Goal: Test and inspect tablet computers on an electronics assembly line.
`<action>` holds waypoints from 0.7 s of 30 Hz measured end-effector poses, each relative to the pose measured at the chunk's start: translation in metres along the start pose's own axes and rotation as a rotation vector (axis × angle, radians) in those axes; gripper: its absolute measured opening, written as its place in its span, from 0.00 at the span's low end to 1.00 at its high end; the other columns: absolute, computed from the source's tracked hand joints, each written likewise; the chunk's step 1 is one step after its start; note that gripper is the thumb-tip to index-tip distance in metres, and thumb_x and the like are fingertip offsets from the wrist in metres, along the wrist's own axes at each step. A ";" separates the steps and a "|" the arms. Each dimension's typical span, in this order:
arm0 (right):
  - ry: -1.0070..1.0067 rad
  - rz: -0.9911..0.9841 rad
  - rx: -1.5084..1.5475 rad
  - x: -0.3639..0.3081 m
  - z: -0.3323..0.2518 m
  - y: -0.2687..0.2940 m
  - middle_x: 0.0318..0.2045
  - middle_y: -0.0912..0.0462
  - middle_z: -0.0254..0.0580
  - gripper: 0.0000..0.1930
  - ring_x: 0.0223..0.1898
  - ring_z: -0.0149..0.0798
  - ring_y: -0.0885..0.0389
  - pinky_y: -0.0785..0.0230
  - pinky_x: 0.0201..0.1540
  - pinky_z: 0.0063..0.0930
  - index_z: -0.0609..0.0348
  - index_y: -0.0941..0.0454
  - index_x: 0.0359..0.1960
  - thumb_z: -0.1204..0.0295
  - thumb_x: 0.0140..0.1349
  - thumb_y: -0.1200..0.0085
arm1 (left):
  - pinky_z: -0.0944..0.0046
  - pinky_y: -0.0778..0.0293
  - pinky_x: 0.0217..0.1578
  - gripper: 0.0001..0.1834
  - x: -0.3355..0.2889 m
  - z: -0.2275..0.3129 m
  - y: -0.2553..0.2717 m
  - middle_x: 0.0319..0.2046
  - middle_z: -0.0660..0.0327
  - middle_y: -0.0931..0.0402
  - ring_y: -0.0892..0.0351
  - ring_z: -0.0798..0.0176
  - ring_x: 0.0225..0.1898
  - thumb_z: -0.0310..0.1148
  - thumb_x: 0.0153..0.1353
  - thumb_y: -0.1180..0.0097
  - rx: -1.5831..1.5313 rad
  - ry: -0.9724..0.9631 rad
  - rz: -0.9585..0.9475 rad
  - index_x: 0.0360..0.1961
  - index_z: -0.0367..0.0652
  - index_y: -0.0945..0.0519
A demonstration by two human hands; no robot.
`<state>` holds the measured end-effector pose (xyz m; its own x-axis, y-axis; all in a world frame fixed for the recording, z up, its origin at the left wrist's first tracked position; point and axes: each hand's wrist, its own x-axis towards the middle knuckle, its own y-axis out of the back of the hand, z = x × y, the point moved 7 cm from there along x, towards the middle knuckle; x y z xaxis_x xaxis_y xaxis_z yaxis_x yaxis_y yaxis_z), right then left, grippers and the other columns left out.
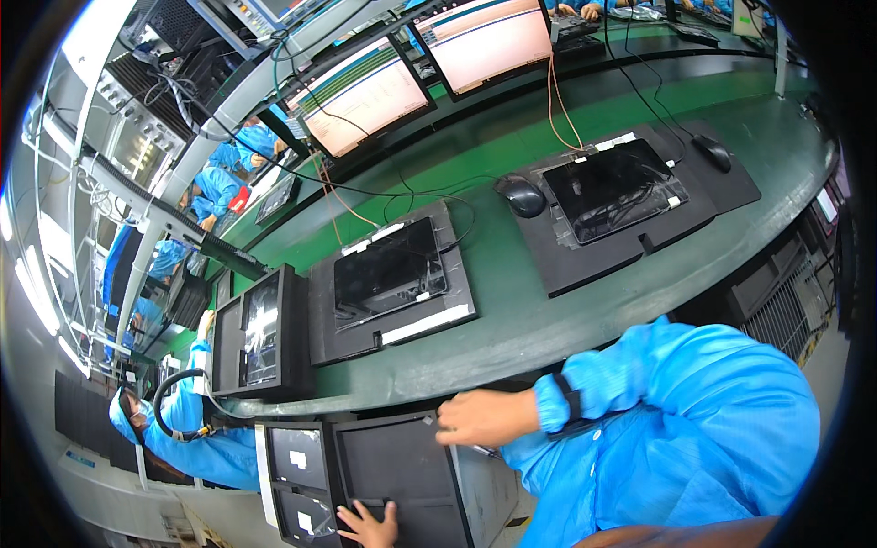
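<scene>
Wide, downward head-worn fisheye view

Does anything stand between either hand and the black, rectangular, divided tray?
Nothing visible does. The left hand is spread over the lower part of the black, rectangular, divided tray, and the right hand is at its upper right corner. The dark rectangular panels with white labels lie to its left, not in between.

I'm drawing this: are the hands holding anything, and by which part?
I cannot tell. The left hand spreads over the lower part of the black tray; the right hand is by its upper right corner; neither shows a clear grip.
</scene>
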<state>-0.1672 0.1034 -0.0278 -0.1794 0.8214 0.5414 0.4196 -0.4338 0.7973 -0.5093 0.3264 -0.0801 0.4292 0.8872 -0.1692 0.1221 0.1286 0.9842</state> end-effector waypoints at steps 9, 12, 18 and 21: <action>-0.271 -0.336 -0.477 -0.047 0.116 0.144 0.30 0.13 0.48 0.16 0.39 0.54 0.12 0.20 0.36 0.48 0.65 0.17 0.49 0.70 0.61 0.37 | 0.32 0.45 0.81 0.33 0.000 0.237 0.121 0.71 0.45 0.22 0.26 0.40 0.74 0.41 0.66 0.26 -0.476 -0.725 0.268 0.69 0.38 0.19; -0.366 0.037 -0.366 -0.026 0.183 0.177 0.38 0.14 0.46 0.11 0.45 0.54 0.15 0.22 0.44 0.50 0.60 0.15 0.42 0.66 0.64 0.37 | 0.29 0.51 0.81 0.37 0.044 0.309 0.147 0.76 0.44 0.29 0.35 0.40 0.80 0.40 0.66 0.27 -0.476 -0.798 0.353 0.73 0.39 0.23; -0.493 0.051 -0.436 -0.007 0.267 0.149 0.47 0.16 0.47 0.15 0.55 0.52 0.19 0.26 0.56 0.51 0.55 0.10 0.46 0.58 0.68 0.34 | 0.20 0.67 0.81 0.55 0.133 0.406 0.149 0.85 0.40 0.46 0.52 0.37 0.87 0.49 0.60 0.25 -0.330 -0.835 0.394 0.83 0.40 0.36; -0.476 0.009 -0.355 -0.001 0.277 0.142 0.47 0.16 0.49 0.14 0.55 0.54 0.17 0.23 0.56 0.52 0.58 0.10 0.45 0.60 0.68 0.34 | 0.20 0.66 0.81 0.55 0.157 0.419 0.138 0.85 0.41 0.46 0.51 0.39 0.87 0.50 0.57 0.26 -0.297 -0.815 0.278 0.83 0.43 0.34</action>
<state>0.1387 0.1439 0.0111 0.2759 0.8572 0.4349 0.0815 -0.4717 0.8780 -0.0498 0.2979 0.0073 0.9223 0.3295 0.2018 -0.2670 0.1660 0.9493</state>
